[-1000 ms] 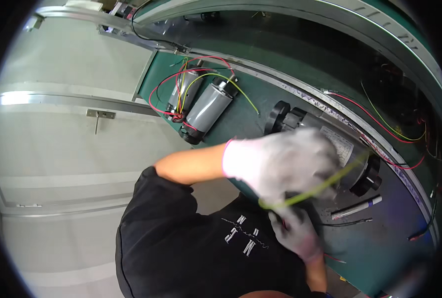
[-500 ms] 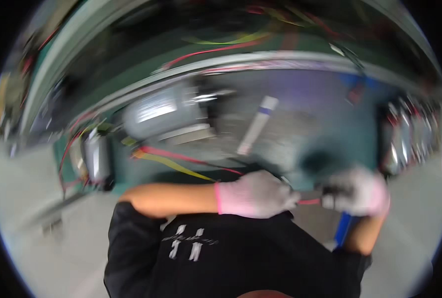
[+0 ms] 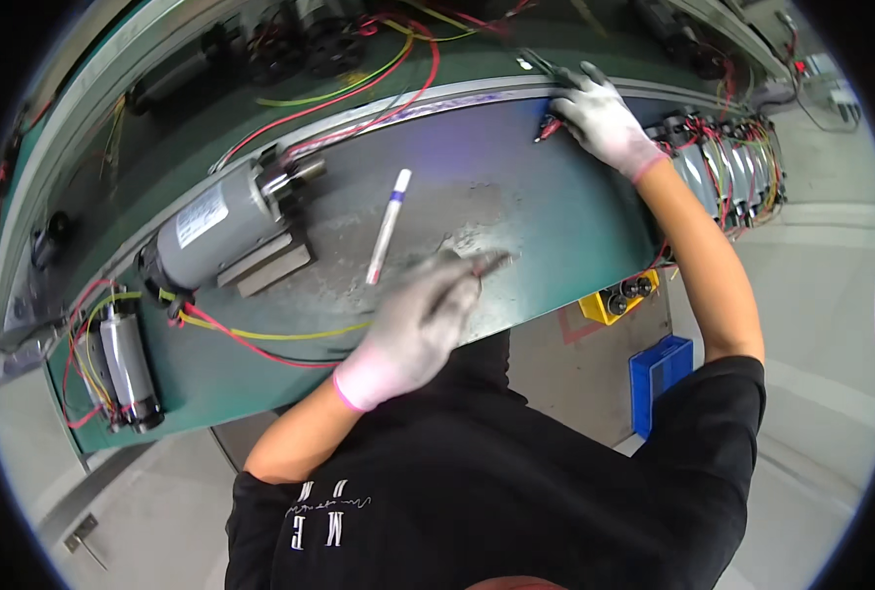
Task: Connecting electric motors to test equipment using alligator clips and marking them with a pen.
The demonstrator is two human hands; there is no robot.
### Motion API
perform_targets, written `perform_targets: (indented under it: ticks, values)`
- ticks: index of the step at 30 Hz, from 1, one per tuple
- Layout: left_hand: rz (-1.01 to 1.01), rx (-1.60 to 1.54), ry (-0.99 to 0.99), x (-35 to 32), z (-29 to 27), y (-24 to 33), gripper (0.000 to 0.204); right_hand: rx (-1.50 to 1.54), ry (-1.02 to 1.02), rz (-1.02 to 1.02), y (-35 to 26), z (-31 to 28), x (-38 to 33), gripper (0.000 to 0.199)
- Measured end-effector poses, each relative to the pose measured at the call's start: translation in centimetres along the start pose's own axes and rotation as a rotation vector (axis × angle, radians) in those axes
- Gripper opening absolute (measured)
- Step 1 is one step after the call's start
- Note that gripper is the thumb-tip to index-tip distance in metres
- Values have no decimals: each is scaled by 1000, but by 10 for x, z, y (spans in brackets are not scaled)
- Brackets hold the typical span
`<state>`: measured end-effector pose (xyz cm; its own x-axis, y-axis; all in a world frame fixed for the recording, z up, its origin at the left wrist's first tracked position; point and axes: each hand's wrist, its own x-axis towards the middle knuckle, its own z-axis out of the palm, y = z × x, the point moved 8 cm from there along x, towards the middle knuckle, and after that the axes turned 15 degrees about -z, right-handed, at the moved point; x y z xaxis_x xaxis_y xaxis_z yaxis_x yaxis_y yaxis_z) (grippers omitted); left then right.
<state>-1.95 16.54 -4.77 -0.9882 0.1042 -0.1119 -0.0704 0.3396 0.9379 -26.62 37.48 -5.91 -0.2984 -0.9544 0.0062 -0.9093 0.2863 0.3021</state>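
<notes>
My left hand (image 3: 423, 324), in a white glove with a pink cuff, is closed over the bench's near edge. A dark, thin, pointed piece (image 3: 494, 262) sticks out of its fingers; motion blur hides its kind. My right hand (image 3: 605, 123), gloved alike, reaches to the bench's far edge with its fingers apart. It is over a dark lead (image 3: 546, 65), and a red and black clip-like end (image 3: 549, 128) shows beside the thumb. Whether the fingers touch the lead is unclear. A white marker (image 3: 388, 226) with a blue band lies between the hands and the large grey motor (image 3: 211, 226).
Smaller silver motors (image 3: 128, 364) with wires stand at the left end; several more (image 3: 723, 172) sit at the right end. A raised shelf (image 3: 477, 64) holds wires and dark parts. Below the near edge are a yellow bin (image 3: 595, 307) and a blue bin (image 3: 644, 398).
My hands were together near my body with a red and dark thing between them. My right hand has moved away to the far edge; the left has shifted left and forward. The view has turned.
</notes>
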Motion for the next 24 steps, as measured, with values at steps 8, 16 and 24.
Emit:
perform_targets:
  ticks: [8,16,24]
  values:
    - [-342,-765,55,-17,-47,-17,22,1093,433,234,-123,-151,10,27]
    - [-326,-494,58,-36,-57,-2,21,865,542,24,-149,-205,21,24]
    - [-327,-640,5,-50,-61,-1,18,783,495,-75,-158,-212,26,26]
